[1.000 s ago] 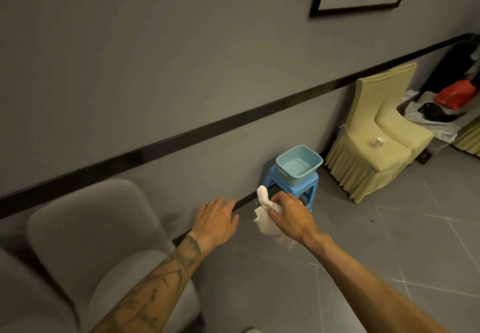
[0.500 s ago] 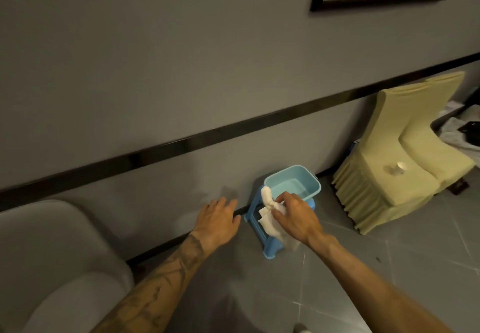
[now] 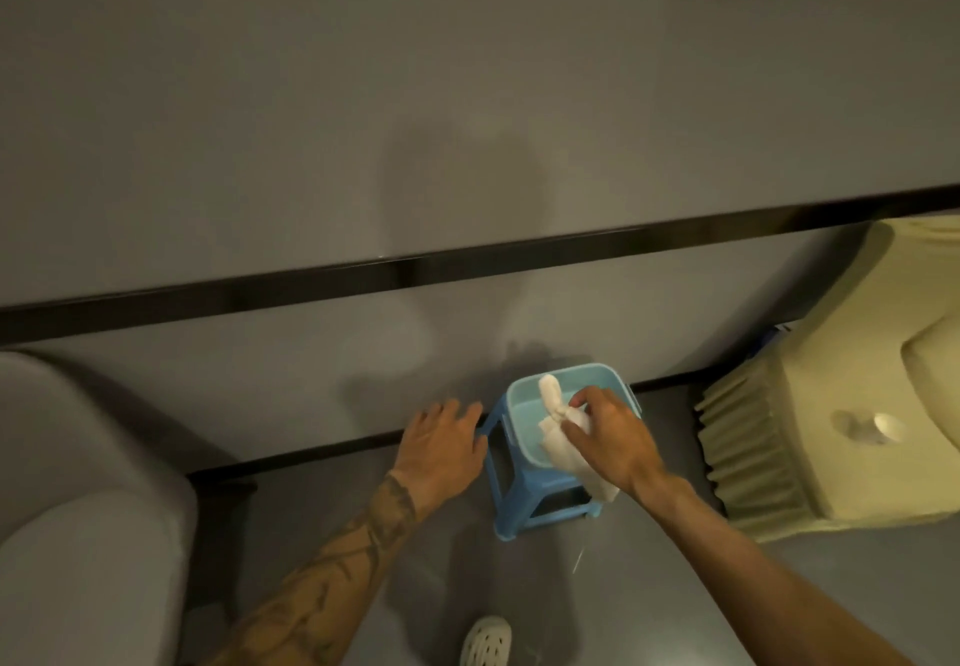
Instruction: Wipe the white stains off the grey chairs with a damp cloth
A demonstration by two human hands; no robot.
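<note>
My right hand point(image 3: 610, 439) grips a crumpled white cloth point(image 3: 558, 439) over the light blue basin point(image 3: 522, 408); one end of the cloth sticks up, the other hangs past the basin's near rim. The basin sits on a blue plastic stool point(image 3: 524, 496) by the wall. To the left of the stool my left hand point(image 3: 441, 449) hovers with relaxed fingers and holds nothing. A grey chair point(image 3: 78, 499) fills the lower left corner; no stains show on it from here.
A chair in a pale yellow cover point(image 3: 831, 421) stands right of the stool, with a small white cup point(image 3: 883, 423) on its seat. The grey wall with a black rail point(image 3: 467, 265) runs behind. My white shoe point(image 3: 485, 642) is on the grey tiled floor.
The view has swung right and closed in on the stool. My right hand has carried the cloth forward over the basin, and my left hand has moved along beside it.
</note>
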